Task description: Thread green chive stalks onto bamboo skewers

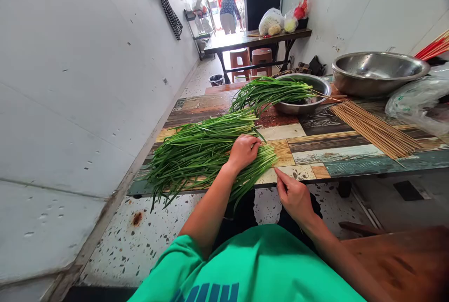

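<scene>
A thick pile of garlic chives lies across the left part of the table, green leaves to the left and pale stem ends to the right. My left hand is closed over the stems near the pile's right end, its fingertips partly hidden. Just right of the stem ends, at the table's front edge, my right hand is closed in a pinch; what sits between its fingers is too small to make out. Another bunch of chives, with sticks through its stem ends, rests over a steel bowl.
Loose wooden skewers lie on the right of the patterned table. Behind them stand a large metal basin and a clear plastic bag. Farther back are a second table, stools and people in the doorway.
</scene>
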Motion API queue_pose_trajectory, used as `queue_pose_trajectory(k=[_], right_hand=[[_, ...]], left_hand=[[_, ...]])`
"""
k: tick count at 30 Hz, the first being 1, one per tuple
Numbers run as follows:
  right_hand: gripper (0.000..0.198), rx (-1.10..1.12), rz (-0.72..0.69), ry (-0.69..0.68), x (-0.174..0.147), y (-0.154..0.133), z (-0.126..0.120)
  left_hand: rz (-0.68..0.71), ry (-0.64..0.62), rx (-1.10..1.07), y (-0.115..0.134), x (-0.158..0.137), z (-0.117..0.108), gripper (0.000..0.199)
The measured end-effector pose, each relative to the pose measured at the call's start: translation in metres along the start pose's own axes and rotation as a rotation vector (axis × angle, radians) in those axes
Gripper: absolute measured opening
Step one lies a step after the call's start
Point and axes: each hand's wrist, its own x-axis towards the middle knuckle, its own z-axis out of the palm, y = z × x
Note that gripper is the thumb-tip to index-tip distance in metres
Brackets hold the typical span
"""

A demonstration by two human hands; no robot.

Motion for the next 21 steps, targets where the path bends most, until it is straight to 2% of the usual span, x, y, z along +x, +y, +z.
queue_pose_trajectory(k=[2, 4, 6, 9, 11, 16, 21], right_hand=[[0.037, 0.009, -0.016, 0.028, 0.002, 0.000, -0.001], [0.036, 0.036, -0.022, 0.060, 0.005, -0.002, -0.003], [0.035, 0.081, 0.005, 0.084, 0.011, -0.006, -0.005], [0.033, 0.168, 0.060, 0.100, 0.023, -0.018, -0.008], [0.034, 0.191, 0.049, 0.090, 0.033, -0.028, -0.012], [0.033, 0.119, -0.158, 0.102, 0.064, -0.048, -0.029], [0.033, -0.064, -0.384, 0.202, 0.100, -0.067, -0.057]], left_hand=[[0.038, -0.060, 0.068, 0.009, -0.007, -0.010, 0.038], [0.047, -0.146, 0.109, 0.019, -0.016, -0.017, 0.075], [-0.014, -0.128, 0.160, 0.030, -0.026, -0.018, 0.095], [-0.139, 0.022, 0.228, 0.041, -0.035, -0.011, 0.094], [-0.179, 0.103, 0.254, 0.044, -0.037, -0.007, 0.093], [-0.288, 0.313, 0.354, 0.038, -0.046, -0.016, 0.089], [-0.368, 0.399, 0.393, 0.016, -0.067, -0.024, 0.089]])
